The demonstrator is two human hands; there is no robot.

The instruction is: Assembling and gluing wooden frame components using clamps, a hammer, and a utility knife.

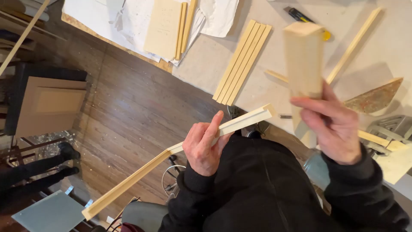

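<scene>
Head view showed your left hand [205, 148] with fingers [214, 124] wrapped around a long L-shaped wood strip [171, 152], steadying it level, while your right hand [337, 129] fingers pinched a pale wood block [304, 60] upright above the desk [206, 64].

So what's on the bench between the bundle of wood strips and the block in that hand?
Bare benchtop, in the head view: nothing lies between the strips and the block in the right hand.
</scene>
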